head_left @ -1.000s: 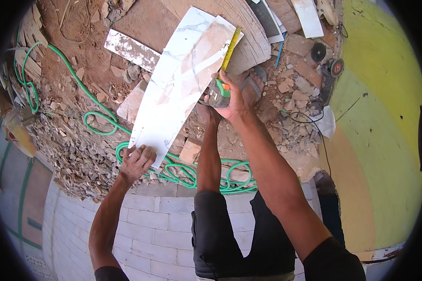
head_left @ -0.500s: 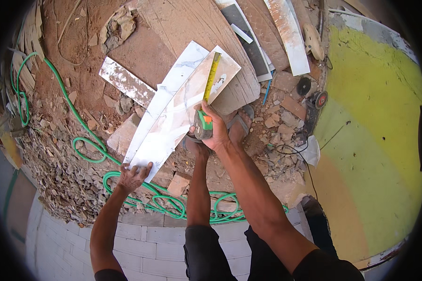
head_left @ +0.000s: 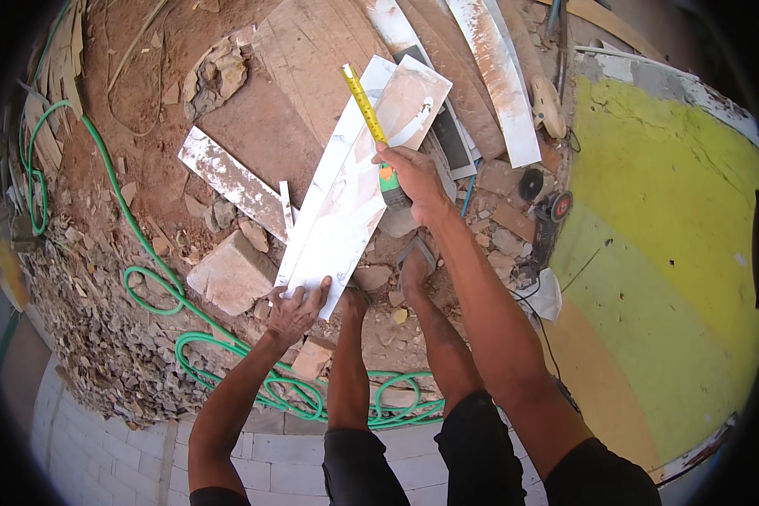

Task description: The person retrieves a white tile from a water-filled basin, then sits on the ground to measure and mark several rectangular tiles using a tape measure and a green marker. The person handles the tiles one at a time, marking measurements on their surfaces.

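My right hand (head_left: 415, 181) is closed around a green and black tape measure (head_left: 390, 181). Its yellow blade (head_left: 364, 105) sticks out over two long, narrow white tile strips that overlap. The upper tile strip (head_left: 371, 181) has brown dust on its far end; the lower tile strip (head_left: 325, 190) shows along its left side. At their near end, my left hand (head_left: 295, 314) grips the edge with its fingers on top; the thumb's hold underneath is hard to see. The blade's tip reaches past the left edge of the tiles.
Rubble and a large stone block (head_left: 232, 274) lie left of the tiles. A green hose (head_left: 164, 244) loops across the ground. An angle grinder (head_left: 552, 211) lies at right beside a yellow-green panel (head_left: 666, 219). Boards and more strips, including a stained one (head_left: 502, 84), are at the back.
My left hand and the tile strips have shifted right. The tape measure has turned, so its blade now slants up to the left. A small white strip shows left of the tiles.
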`<state>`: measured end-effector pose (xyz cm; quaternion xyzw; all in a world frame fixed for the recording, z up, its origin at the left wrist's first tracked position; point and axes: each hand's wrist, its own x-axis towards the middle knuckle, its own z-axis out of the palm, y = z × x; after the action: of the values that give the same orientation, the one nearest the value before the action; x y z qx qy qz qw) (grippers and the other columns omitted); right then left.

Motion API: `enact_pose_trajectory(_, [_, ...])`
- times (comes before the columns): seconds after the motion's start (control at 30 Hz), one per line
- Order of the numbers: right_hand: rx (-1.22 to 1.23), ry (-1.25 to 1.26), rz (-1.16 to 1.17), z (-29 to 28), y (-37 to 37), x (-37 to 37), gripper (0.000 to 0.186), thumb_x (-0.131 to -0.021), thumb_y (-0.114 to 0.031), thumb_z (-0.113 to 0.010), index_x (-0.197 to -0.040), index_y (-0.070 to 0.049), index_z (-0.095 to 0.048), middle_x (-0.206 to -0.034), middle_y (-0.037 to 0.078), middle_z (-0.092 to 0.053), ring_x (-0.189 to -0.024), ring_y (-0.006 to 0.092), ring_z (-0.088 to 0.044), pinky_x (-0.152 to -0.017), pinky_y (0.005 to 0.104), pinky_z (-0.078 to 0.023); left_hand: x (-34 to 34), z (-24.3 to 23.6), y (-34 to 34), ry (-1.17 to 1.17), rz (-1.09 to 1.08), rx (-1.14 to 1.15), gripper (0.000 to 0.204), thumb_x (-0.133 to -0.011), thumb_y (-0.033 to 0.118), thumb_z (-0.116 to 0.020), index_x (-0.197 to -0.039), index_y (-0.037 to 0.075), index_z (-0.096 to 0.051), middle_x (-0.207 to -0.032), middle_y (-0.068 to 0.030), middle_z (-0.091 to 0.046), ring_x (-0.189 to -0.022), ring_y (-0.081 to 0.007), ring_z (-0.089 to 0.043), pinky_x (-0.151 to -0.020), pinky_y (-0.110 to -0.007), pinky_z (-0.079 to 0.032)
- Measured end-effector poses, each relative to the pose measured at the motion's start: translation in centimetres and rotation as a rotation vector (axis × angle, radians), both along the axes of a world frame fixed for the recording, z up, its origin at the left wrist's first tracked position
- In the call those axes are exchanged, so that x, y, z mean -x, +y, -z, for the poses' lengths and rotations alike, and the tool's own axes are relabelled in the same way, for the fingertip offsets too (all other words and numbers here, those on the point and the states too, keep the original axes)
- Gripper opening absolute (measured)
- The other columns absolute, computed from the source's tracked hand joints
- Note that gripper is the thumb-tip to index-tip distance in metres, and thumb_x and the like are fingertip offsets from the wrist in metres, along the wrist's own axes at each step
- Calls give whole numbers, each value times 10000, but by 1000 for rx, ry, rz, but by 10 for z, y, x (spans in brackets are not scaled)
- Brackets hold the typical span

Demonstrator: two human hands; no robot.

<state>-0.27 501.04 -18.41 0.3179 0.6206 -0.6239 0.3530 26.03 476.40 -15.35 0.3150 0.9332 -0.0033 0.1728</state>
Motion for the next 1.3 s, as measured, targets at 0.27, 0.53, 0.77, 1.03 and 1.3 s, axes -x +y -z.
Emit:
enact_pose_trajectory(0.27, [-28, 19, -27, 6, 30, 81, 346, -924, -375, -714, -900, -29, -720, -853, 34, -614, -758, 112, -559, -678, 249, -450, 79, 38, 75, 97, -83, 57, 777, -823, 226, -614, -1548, 112, -361, -1283, -10, -354, -1181, -201, -359, -943, -532, -303])
enact_pose_trajectory(0.53, [-118, 238, -111, 2, 69, 62, 380, -934, -370, -706, -926, 9, -726, -827, 29, -639, -741, 82, -552, -652, 222, -436, 91, 81, 96, 147, -97, 68, 799, -818, 229, -638, -1553, 102, -349, -1183, -19, -333, -1137, -189, -372, -915, -516, -315])
enact_pose_trajectory(0.77, [-94, 193, -77, 9, 134, -19, 435, -955, -388, -658, -925, 42, -721, -776, 27, -649, -716, 84, -567, -647, 245, -455, 95, 113, 91, 167, -62, 16, 717, -800, 158, -641, -1491, 82, -465, -1081, 6, -435, -1042, -184, -414, -895, -480, -280])
enact_pose_trajectory(1.03, [-119, 161, 133, 41, 180, -59, 375, -979, -350, -654, -919, 11, -733, -783, 13, -648, -708, 56, -554, -632, 218, -439, 113, 92, 88, -91, -62, -213, 871, -749, 233, -701, -1498, -40, -350, -1145, -119, -451, -1036, -297, -419, -907, -512, -289])
enact_pose_trajectory(1.3, [-228, 233, 67, 75, 171, -45, 397, -981, -349, -641, -904, 31, -727, -724, 25, -612, -699, 79, -535, -641, 256, -424, 199, 49, 119, -304, -389, -626, 942, -785, 300, -799, -1441, -94, -249, -1226, -220, -342, -1093, -337, -350, -974, -498, -284])
